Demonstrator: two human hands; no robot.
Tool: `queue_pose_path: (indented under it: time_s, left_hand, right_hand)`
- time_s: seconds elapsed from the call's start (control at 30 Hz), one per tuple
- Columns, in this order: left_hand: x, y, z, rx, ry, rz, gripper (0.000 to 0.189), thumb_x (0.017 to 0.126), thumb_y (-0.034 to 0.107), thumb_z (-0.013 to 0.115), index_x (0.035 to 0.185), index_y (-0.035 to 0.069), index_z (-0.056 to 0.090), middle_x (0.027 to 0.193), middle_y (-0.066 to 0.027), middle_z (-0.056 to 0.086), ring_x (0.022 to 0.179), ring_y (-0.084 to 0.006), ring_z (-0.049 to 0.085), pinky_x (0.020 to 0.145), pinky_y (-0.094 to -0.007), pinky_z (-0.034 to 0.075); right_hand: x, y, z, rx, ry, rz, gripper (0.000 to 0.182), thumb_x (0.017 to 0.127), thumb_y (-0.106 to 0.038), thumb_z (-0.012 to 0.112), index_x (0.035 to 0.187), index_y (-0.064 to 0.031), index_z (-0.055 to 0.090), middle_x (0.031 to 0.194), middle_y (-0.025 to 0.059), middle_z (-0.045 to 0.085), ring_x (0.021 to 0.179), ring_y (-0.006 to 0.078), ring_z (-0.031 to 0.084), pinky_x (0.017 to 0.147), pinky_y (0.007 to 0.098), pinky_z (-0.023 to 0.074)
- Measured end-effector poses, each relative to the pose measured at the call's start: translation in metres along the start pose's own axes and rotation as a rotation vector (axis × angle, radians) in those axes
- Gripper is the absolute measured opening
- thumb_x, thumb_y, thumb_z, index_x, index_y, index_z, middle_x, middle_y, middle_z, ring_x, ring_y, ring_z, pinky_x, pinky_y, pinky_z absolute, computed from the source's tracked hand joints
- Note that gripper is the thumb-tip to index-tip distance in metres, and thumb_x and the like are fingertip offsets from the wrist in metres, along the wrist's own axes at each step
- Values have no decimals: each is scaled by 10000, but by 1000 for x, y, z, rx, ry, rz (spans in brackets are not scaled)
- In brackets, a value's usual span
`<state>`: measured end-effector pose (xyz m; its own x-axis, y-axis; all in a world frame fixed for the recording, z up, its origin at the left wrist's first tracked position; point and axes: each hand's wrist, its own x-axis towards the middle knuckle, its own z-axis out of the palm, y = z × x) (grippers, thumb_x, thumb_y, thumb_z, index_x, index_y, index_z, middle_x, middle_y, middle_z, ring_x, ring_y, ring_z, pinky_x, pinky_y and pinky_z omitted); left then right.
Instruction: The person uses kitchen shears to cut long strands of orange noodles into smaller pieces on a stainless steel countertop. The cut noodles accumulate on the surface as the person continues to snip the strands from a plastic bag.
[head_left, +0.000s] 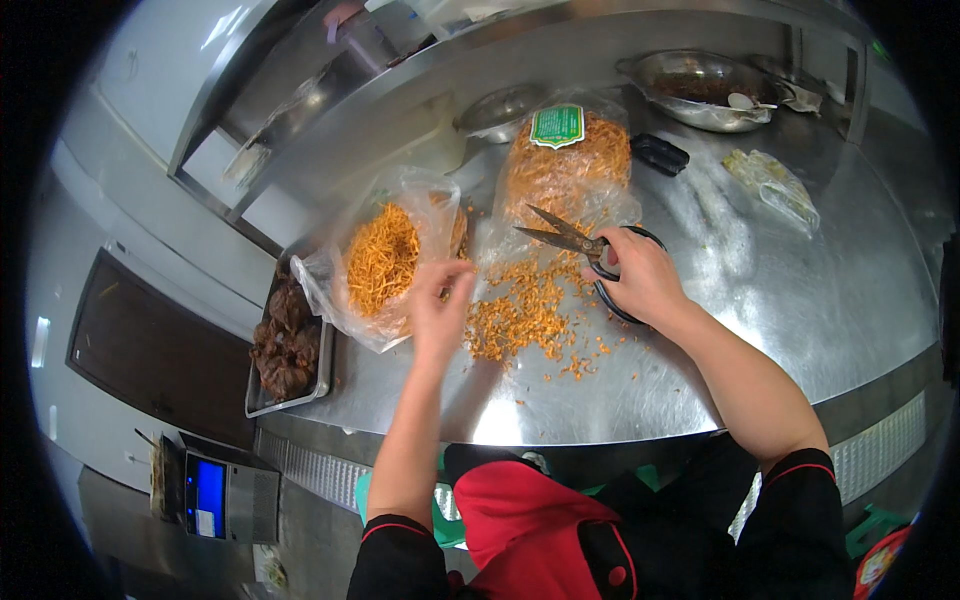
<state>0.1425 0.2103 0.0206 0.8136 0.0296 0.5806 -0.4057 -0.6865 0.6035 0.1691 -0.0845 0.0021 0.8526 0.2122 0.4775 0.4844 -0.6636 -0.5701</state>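
My right hand (643, 276) holds black-handled scissors (574, 241), their blades parted and pointing left. Beside the opened plastic bag (319, 289) is my left hand (444, 300), blurred, its thumb and fingers bent; whether anything thin is between them cannot be told. Orange-yellow dried strands (382, 259) fill that bag. Short cut pieces (525, 315) of the same colour lie scattered over the steel table (600, 405) between my hands. Behind them stands a larger clear bag of orange strands (562, 172) with a green label.
A metal tray (324, 367) of dark brown pieces stands at the left edge. Toward the back are a metal bowl (697, 86) with dark contents and a spoon, a black plastic tray (660, 154) and a small bag of greenish food (772, 187). A steel shelf (525, 34) overhangs the back.
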Motion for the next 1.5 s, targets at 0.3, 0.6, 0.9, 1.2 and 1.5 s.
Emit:
queue_pose_path:
  time_s: [0.3,0.6,0.9,1.2,1.5]
  left_hand:
    - [-18,70,59,39,-494,283,176,879,95,666,1035,13,676,1062,-137,679,1033,-341,600,921,-412,465]
    - [10,50,70,122,-334,253,159,873,76,644,1016,15,677,1014,-153,660,1007,-356,606,883,-433,478]
    - [18,47,91,98,-260,234,142,911,57,596,1008,7,688,977,-172,656,923,-367,642,809,-426,508]
    - [43,49,117,395,-331,43,198,829,208,700,933,40,708,1034,-157,688,942,-358,658,802,-465,514]
    - [47,36,110,263,-230,-84,186,824,157,727,953,27,698,833,-134,684,757,-279,643,695,-395,504]
  right_hand:
    - [5,19,3,8,56,5,406,817,-235,771,1146,-67,602,867,101,649,820,308,638,717,425,493]
    - [8,14,4,118,97,53,436,759,-99,746,1154,-38,575,988,122,660,968,343,631,793,443,508]
    - [5,8,0,121,83,52,452,743,-80,747,1158,-49,573,919,101,656,876,331,644,745,432,507]
    - [3,9,-1,86,74,64,416,758,-93,736,1148,-55,595,876,99,664,846,328,651,726,430,510]
    - [4,7,2,99,90,40,404,759,-109,731,1138,-55,601,868,98,663,832,328,652,725,429,512]
